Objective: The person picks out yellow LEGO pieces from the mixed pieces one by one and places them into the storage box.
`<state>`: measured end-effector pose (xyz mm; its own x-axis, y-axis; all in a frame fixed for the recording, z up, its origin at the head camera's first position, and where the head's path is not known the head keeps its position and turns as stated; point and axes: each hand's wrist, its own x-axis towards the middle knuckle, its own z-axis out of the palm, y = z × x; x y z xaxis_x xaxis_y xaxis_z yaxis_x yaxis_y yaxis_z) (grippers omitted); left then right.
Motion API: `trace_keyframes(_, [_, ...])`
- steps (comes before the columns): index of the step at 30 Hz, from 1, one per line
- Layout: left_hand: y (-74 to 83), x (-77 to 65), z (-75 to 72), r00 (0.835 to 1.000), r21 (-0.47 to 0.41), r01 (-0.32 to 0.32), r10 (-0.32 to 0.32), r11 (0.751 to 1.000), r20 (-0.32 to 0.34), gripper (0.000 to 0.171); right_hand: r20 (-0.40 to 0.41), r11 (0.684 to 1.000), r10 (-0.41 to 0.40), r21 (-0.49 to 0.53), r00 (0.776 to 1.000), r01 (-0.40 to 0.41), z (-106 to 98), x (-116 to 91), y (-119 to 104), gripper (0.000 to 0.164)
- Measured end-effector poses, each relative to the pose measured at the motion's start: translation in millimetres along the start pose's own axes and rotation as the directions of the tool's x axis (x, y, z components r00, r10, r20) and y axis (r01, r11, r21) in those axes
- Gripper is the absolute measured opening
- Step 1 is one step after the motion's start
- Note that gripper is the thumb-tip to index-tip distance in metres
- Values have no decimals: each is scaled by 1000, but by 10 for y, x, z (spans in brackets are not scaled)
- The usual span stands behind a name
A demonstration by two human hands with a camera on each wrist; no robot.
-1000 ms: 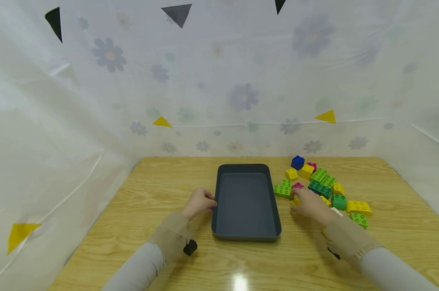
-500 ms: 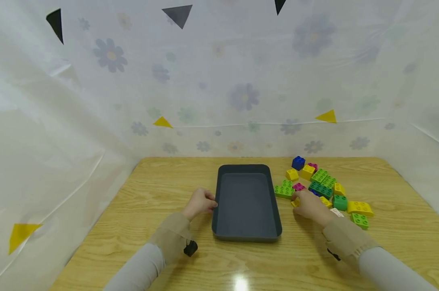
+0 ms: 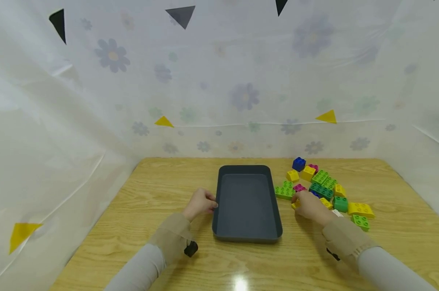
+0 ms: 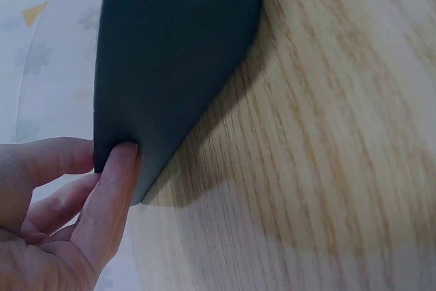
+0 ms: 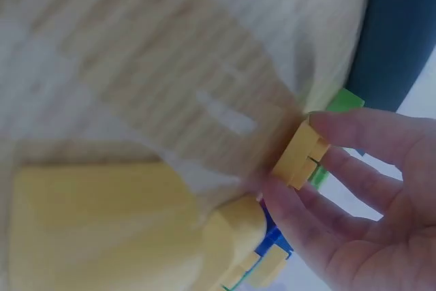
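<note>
A dark grey rectangular tray point(image 3: 246, 206) lies on the wooden table. At its left long side, my left hand point(image 3: 201, 204) pinches the rim, with the thumb and fingers on either side of the wall in the left wrist view. To the right of the tray, my right hand point(image 3: 310, 205) holds a small yellow toy brick point(image 5: 294, 156) between thumb and fingers, low at the table. A lime green brick point(image 3: 285, 191) and a magenta brick point(image 3: 299, 188) lie just beyond those fingertips. In the head view the right hand covers most of the yellow brick.
Several more bricks spread behind and right of my right hand, among them a blue brick point(image 3: 298, 163), a dark green brick point(image 3: 321, 190) and a long yellow brick point(image 3: 361, 209). A flower-patterned sheet point(image 3: 241, 81) hangs behind the table point(image 3: 150, 182).
My right fingers have drawn slightly nearer and together at the yellow brick, showing more of the magenta one. The left hand has stayed on the tray's rim.
</note>
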<state>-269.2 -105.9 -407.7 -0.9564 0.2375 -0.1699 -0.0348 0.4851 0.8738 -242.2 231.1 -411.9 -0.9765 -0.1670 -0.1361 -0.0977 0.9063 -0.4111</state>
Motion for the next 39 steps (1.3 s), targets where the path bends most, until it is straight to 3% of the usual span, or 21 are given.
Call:
trace_keyframes(13, [-6, 10, -12, 1000, 9, 9, -9, 1000, 5, 22, -1, 1000, -28, 13, 1000, 28, -330, -19, -196, 28])
trace_keyframes(18, [2, 4, -11, 1000, 6, 14, -14, 1000, 0, 21, 0, 1000, -26, 13, 1000, 26, -473, 61, -295, 33])
trace_keyframes(24, [9, -3, -19, 1000, 5, 9, -9, 1000, -3, 22, -51, 996, -86, 5, 995, 86, -589, 187, -414, 31])
trace_keyframes(31, [2, -16, -36, 1000, 4, 7, -7, 1000, -6, 20, -54, 995, -92, 25, 994, 93, -622, 332, -575, 31])
trace_keyframes(39, [-11, -19, -50, 1000, 3, 1, -1, 1000, -10, 21, -54, 996, -87, 7, 995, 88, -513, 522, -775, 31])
